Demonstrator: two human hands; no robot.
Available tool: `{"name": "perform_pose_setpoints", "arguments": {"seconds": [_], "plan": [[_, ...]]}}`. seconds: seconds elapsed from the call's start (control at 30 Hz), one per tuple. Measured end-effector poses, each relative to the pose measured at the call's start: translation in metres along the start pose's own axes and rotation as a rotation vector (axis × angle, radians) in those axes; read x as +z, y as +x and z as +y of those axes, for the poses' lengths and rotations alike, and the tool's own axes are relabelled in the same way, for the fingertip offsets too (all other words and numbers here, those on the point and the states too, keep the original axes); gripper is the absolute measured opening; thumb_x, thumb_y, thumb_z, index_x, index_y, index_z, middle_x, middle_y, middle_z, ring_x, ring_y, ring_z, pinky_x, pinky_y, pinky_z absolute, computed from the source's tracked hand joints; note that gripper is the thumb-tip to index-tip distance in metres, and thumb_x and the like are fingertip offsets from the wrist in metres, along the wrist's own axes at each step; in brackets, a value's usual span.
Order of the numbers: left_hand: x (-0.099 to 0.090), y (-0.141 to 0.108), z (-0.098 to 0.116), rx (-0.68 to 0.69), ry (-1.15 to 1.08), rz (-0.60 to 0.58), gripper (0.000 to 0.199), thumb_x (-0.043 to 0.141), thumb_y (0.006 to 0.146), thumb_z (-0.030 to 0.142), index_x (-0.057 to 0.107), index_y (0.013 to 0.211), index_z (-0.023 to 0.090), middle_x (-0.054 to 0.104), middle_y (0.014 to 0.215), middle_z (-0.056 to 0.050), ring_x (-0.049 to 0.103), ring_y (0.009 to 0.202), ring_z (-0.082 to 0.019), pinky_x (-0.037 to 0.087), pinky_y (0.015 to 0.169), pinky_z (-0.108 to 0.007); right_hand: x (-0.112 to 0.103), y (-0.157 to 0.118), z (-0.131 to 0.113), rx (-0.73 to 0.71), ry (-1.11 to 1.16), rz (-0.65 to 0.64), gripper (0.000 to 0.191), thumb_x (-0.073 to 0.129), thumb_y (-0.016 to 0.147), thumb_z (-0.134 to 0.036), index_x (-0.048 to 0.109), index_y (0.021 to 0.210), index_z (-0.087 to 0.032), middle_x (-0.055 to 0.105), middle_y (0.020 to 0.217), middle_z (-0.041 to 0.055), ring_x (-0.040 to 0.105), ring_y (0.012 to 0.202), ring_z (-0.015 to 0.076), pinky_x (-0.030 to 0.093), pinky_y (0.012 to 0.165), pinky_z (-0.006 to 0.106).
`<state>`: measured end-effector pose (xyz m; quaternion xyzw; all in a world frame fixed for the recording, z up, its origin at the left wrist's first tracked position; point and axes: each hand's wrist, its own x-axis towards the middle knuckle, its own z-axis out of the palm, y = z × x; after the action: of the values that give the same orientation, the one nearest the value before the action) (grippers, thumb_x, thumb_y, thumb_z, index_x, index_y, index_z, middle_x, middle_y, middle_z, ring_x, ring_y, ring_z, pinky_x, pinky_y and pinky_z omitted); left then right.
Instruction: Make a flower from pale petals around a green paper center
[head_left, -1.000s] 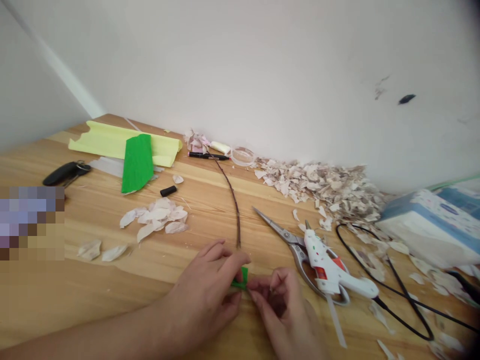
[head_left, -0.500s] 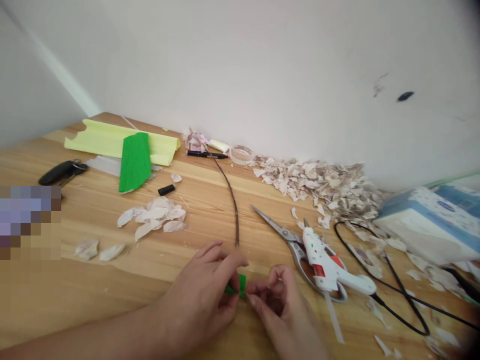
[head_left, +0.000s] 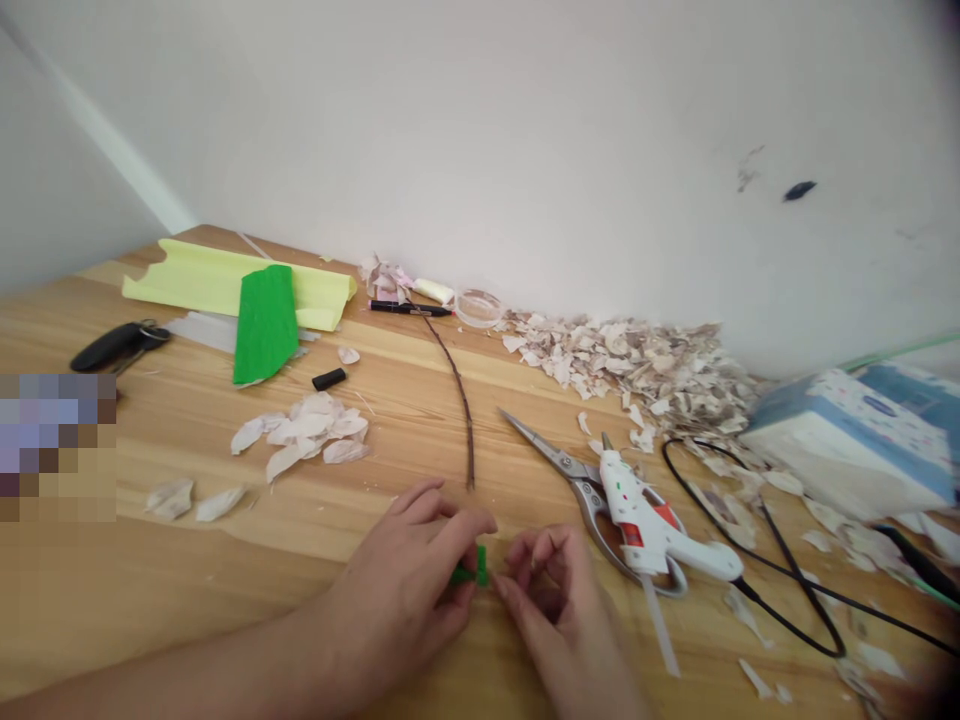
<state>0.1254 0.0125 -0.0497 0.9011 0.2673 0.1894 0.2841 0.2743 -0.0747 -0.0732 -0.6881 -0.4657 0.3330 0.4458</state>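
Observation:
A small piece of green crepe paper (head_left: 481, 566) is pinched between the thumb and fingers of my left hand (head_left: 416, 570), low over the table. Its narrow edge sticks out to the right, and the rest is hidden by my fingers. My right hand (head_left: 555, 605) is just beside that edge with its fingers curled in and its thumb tip close to the paper. Whether anything lies in its grip is hidden. A thin brown twig (head_left: 463, 400) lies on the table beyond my hands.
Metal scissors (head_left: 559, 457) lie under a white glue gun (head_left: 637, 520) with a black cord. Pale petals (head_left: 307, 432), a large green paper sheet (head_left: 266, 325), yellow paper (head_left: 202, 280), a heap of dry flakes (head_left: 645, 365) and a tissue pack (head_left: 855, 440) surround the work area.
My right fingertips have drawn slightly back from the green paper, whose visible edge now looks narrower. My left hand keeps its pinch. The view has shifted a little.

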Motion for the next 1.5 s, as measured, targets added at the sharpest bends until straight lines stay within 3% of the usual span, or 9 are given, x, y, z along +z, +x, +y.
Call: {"name": "perform_pose_setpoints", "arguments": {"seconds": [0.27, 0.43, 0.6, 0.77, 0.93, 1.1, 1.23, 1.5], "plan": [[0.0015, 0.0001, -0.0012, -0.006, -0.013, 0.001, 0.038, 0.051, 0.067, 0.002, 0.049, 0.100, 0.020, 0.064, 0.085, -0.001, 0.053, 0.090, -0.019, 0.038, 0.096, -0.041, -0.0033, -0.0062, 0.0034, -0.152, -0.234, -0.120, 0.010, 0.043, 0.086, -0.026, 0.037, 0.079, -0.025, 0.059, 0.079, 0.0019, 0.057, 0.059, 0.0146, 0.047, 0.053, 0.026], [0.0013, -0.0009, -0.0027, 0.009, -0.018, 0.007, 0.039, 0.052, 0.067, 0.004, 0.048, 0.102, 0.019, 0.064, 0.084, 0.000, 0.053, 0.091, -0.018, 0.034, 0.100, -0.041, -0.0016, -0.0047, 0.0031, -0.195, -0.308, -0.123, 0.009, 0.042, 0.087, -0.024, 0.037, 0.079, -0.025, 0.061, 0.080, 0.0025, 0.060, 0.068, 0.0172, 0.048, 0.058, 0.028], [-0.0013, -0.0027, -0.0033, 0.015, 0.005, -0.002, 0.042, 0.052, 0.064, 0.003, 0.047, 0.102, 0.020, 0.065, 0.087, 0.001, 0.053, 0.094, -0.018, 0.030, 0.103, -0.041, -0.0033, -0.0048, -0.0006, -0.214, -0.370, -0.092, 0.009, 0.043, 0.086, -0.024, 0.036, 0.080, -0.025, 0.060, 0.074, -0.0002, 0.059, 0.060, 0.0160, 0.047, 0.054, 0.027], [-0.0017, -0.0039, -0.0041, 0.028, 0.026, -0.009, 0.038, 0.051, 0.066, 0.003, 0.049, 0.099, 0.021, 0.065, 0.088, 0.001, 0.054, 0.094, -0.017, 0.029, 0.104, -0.040, -0.0045, -0.0051, -0.0044, -0.210, -0.361, -0.085, 0.011, 0.045, 0.084, -0.022, 0.036, 0.078, -0.025, 0.059, 0.070, -0.0011, 0.058, 0.056, 0.0153, 0.047, 0.050, 0.026], [-0.0007, -0.0025, -0.0047, 0.034, 0.024, -0.002, 0.036, 0.051, 0.067, 0.004, 0.048, 0.098, 0.022, 0.065, 0.084, 0.001, 0.055, 0.092, -0.017, 0.030, 0.104, -0.042, -0.0077, -0.0030, -0.0040, -0.191, -0.295, -0.064, 0.009, 0.046, 0.084, -0.021, 0.038, 0.081, -0.024, 0.062, 0.081, 0.0006, 0.058, 0.055, 0.0121, 0.047, 0.051, 0.024], [0.0006, -0.0022, -0.0043, 0.029, 0.012, 0.007, 0.039, 0.051, 0.066, 0.005, 0.047, 0.101, 0.022, 0.065, 0.085, 0.001, 0.054, 0.094, -0.019, 0.031, 0.102, -0.044, -0.0084, -0.0013, -0.0046, -0.221, -0.364, -0.107, 0.008, 0.045, 0.085, -0.021, 0.039, 0.081, -0.024, 0.059, 0.070, -0.0019, 0.057, 0.055, 0.0134, 0.045, 0.050, 0.024], [0.0014, -0.0014, -0.0036, 0.011, -0.008, 0.008, 0.038, 0.051, 0.065, 0.004, 0.047, 0.099, 0.022, 0.064, 0.082, 0.001, 0.054, 0.091, -0.019, 0.032, 0.101, -0.043, -0.0059, -0.0006, -0.0055, -0.250, -0.388, -0.059, 0.008, 0.046, 0.085, -0.022, 0.039, 0.081, -0.024, 0.057, 0.066, -0.0022, 0.057, 0.053, 0.0138, 0.044, 0.050, 0.025], [-0.0008, 0.0014, -0.0037, -0.034, -0.082, -0.011, 0.036, 0.051, 0.066, 0.004, 0.051, 0.097, 0.022, 0.061, 0.090, -0.002, 0.052, 0.094, -0.020, 0.045, 0.083, -0.035, -0.0066, -0.0020, -0.0037, -0.223, -0.346, -0.073, 0.009, 0.045, 0.087, -0.024, 0.037, 0.083, -0.025, 0.060, 0.079, 0.0004, 0.057, 0.058, 0.0137, 0.047, 0.053, 0.026]]}}
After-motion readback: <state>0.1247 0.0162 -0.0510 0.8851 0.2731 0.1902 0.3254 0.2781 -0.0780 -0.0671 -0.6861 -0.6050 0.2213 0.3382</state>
